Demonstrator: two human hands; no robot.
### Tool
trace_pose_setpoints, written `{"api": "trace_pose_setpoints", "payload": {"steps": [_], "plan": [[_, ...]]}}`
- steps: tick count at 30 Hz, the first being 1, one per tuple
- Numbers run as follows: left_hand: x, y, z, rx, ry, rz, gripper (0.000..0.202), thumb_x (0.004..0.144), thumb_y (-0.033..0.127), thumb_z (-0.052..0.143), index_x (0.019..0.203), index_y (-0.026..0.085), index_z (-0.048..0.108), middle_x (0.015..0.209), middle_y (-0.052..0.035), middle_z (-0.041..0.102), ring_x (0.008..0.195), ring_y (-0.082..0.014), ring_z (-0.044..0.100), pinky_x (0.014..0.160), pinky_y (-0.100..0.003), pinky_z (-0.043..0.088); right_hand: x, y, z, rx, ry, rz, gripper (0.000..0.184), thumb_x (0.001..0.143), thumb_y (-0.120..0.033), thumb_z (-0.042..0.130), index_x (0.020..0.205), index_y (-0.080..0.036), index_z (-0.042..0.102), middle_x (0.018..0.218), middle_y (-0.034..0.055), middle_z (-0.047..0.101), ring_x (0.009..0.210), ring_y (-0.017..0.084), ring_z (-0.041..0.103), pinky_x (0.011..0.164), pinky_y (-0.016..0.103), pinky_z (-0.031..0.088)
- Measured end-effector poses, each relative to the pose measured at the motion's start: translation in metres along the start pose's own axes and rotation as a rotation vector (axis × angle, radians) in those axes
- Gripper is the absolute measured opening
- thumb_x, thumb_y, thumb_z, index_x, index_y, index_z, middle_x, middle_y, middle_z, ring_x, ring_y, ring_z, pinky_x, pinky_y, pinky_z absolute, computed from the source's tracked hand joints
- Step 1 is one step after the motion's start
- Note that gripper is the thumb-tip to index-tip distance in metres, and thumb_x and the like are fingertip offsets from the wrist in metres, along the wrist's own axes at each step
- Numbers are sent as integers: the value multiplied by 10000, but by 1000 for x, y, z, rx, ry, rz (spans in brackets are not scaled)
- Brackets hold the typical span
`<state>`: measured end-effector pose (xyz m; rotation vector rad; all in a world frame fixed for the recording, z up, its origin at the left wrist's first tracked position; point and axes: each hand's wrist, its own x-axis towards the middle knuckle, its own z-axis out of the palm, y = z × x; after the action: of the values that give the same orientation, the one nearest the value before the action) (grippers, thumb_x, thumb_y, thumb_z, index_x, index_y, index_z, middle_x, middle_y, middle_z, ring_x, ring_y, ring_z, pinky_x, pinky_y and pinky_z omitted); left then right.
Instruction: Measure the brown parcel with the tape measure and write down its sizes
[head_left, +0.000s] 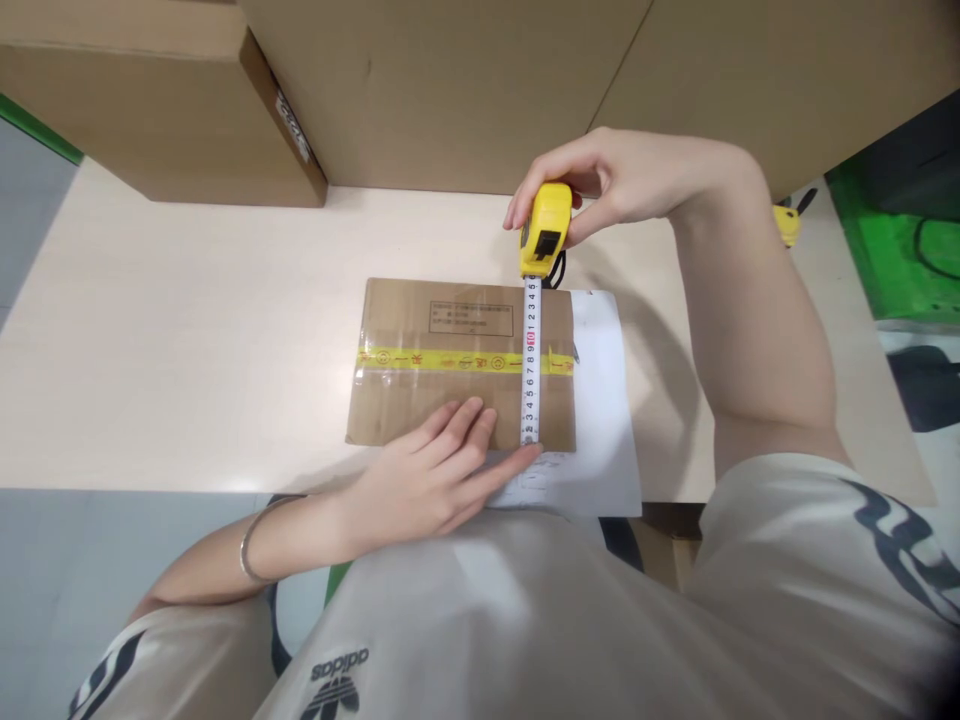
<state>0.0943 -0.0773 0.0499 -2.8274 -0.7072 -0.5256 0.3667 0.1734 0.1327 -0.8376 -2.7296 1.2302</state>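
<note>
A small cardboard box [420, 405] with a strip of yellow printed tape lies on the table, partly over white paper sheets [611, 400]. At its far edge my right hand [592, 190] grips a yellow tape measure [547, 230] between thumb and fingers. The white blade [531, 365] is drawn out across the box top, from the far edge to the near one. My left hand [442, 470] lies at the near edge with its fingers stretched out. Some fingertips rest on the box, and the index fingertip touches the blade's end.
Large cardboard boxes [442, 100] line the back of the pale wooden table [187, 330]. Another box [187, 120] stands at the back left. Behind my right forearm is a second yellow object [786, 225], partly hidden. Green and black items [900, 250] sit beyond the right edge.
</note>
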Motion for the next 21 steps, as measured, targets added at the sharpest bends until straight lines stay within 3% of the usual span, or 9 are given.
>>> {"api": "trace_pose_setpoints", "payload": {"steps": [9, 17, 21], "plan": [[0, -1, -1, 11, -1, 5, 573, 1011, 373, 585, 1550, 188, 533, 1277, -142, 730, 1213, -306, 662, 1114, -437, 470, 4, 5, 6, -24, -1, 47, 478, 783, -349, 654, 1233, -211, 737, 1113, -14, 790, 931, 94, 682, 785, 257, 525], [1, -1, -2, 30, 6, 3, 560, 998, 376, 612, 1530, 211, 559, 1269, -126, 736, 1207, -297, 659, 1099, -425, 484, 3, 3, 9, 1, -30, 14, 392, 831, -233, 642, 1220, -207, 680, 1209, 32, 760, 1000, 129, 658, 830, 287, 520], [1, -1, -1, 20, -4, 6, 570, 997, 378, 613, 1538, 207, 551, 1280, -132, 727, 1214, -299, 654, 1111, -428, 470, 3, 6, 9, -23, -2, 16, 386, 817, -238, 653, 1201, -236, 697, 1179, 8, 761, 964, 127, 645, 812, 295, 509]]}}
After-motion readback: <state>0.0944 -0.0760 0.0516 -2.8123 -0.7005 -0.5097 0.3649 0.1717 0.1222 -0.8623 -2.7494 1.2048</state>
